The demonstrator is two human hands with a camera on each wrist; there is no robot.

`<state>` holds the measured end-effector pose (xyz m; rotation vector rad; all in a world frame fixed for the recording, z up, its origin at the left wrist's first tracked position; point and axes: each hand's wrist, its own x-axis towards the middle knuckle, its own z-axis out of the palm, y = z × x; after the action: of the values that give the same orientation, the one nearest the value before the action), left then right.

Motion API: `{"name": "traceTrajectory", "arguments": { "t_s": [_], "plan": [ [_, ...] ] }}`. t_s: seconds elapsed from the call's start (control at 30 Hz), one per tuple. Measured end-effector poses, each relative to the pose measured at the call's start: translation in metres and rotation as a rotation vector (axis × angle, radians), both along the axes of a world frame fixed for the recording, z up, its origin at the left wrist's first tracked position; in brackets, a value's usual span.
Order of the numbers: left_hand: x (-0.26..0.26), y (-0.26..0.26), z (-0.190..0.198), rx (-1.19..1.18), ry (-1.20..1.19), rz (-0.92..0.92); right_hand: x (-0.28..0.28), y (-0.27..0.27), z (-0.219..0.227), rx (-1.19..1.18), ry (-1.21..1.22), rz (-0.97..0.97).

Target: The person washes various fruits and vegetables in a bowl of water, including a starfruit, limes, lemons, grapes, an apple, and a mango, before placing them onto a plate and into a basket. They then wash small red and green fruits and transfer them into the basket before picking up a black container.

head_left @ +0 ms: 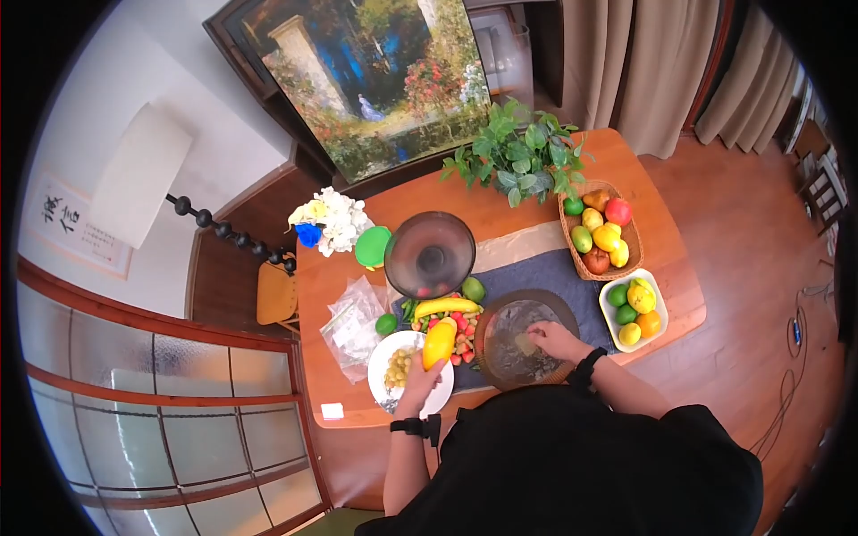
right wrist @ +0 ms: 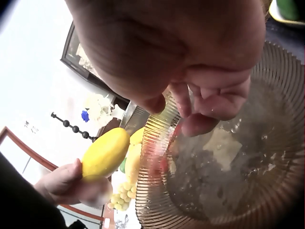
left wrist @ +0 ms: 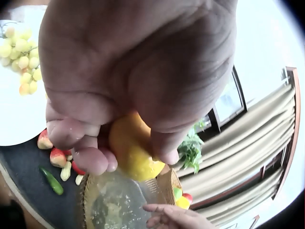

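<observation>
My left hand point(head_left: 424, 384) grips a yellow mango-like fruit point(head_left: 438, 345) above the white plate point(head_left: 379, 352), where a bunch of pale grapes point(head_left: 396, 368) lies. Thumb and fingers wrap around the fruit's near end in the left wrist view. My right hand point(head_left: 556, 342) hangs over a ribbed glass bowl point(right wrist: 151, 191) of water, fingers loosely bent with nothing held between them. Below those fingertips, a pale squarish patch point(right wrist: 223, 149) shows in the bowl. Beside the bowl lie a yellow banana point(head_left: 447, 305) and several small red fruits point(head_left: 466, 350).
A second, dark glass bowl point(head_left: 431, 223) stands farther back. To the right are a wicker basket point(head_left: 579, 259) and a white tray point(head_left: 660, 332), both with fruit. Clear plastic bags point(head_left: 353, 326) lie left, near a green cup point(head_left: 373, 246). A leafy plant point(head_left: 518, 156) stands behind.
</observation>
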<state>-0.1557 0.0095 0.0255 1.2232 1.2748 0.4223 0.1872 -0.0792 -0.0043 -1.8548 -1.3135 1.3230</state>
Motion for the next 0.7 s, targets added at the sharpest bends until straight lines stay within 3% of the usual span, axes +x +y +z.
{"name": "traceTrajectory", "arguments": {
  "t_s": [0.2, 0.27, 0.33, 0.37, 0.4, 0.43, 0.57, 0.63, 0.7],
  "plan": [
    [-0.053, 0.007, -0.010, -0.023, 0.169, 0.029, 0.012, -0.006, -0.012, 0.094, -0.102, 0.029],
    [-0.071, 0.000, -0.014, -0.029, 0.275, 0.021, 0.011, -0.009, -0.004, 0.031, -0.052, 0.016],
    [-0.096, -0.006, -0.060, -0.018, 0.285, -0.002, 0.015, -0.012, -0.006, 0.008, -0.004, -0.058],
    [-0.104, -0.010, -0.078, 0.113, 0.414, -0.093, 0.016, -0.012, -0.003, -0.068, 0.051, -0.069],
    [-0.106, -0.013, -0.087, 0.244, 0.541, -0.183, 0.016, -0.014, -0.007, -0.069, 0.049, -0.069],
    [-0.091, -0.015, -0.066, 0.119, 0.543, -0.151, 0.015, -0.015, -0.010, -0.051, 0.030, -0.049],
    [-0.086, -0.020, -0.089, 0.156, 0.515, -0.133, 0.012, -0.019, -0.016, -0.043, -0.005, -0.006],
    [-0.081, -0.022, -0.095, 0.166, 0.791, -0.136, 0.011, -0.019, -0.017, -0.048, -0.013, 0.006],
    [-0.070, -0.023, -0.075, 0.155, 0.869, -0.099, 0.011, -0.018, -0.019, -0.049, -0.023, 0.012]
  ]
}}
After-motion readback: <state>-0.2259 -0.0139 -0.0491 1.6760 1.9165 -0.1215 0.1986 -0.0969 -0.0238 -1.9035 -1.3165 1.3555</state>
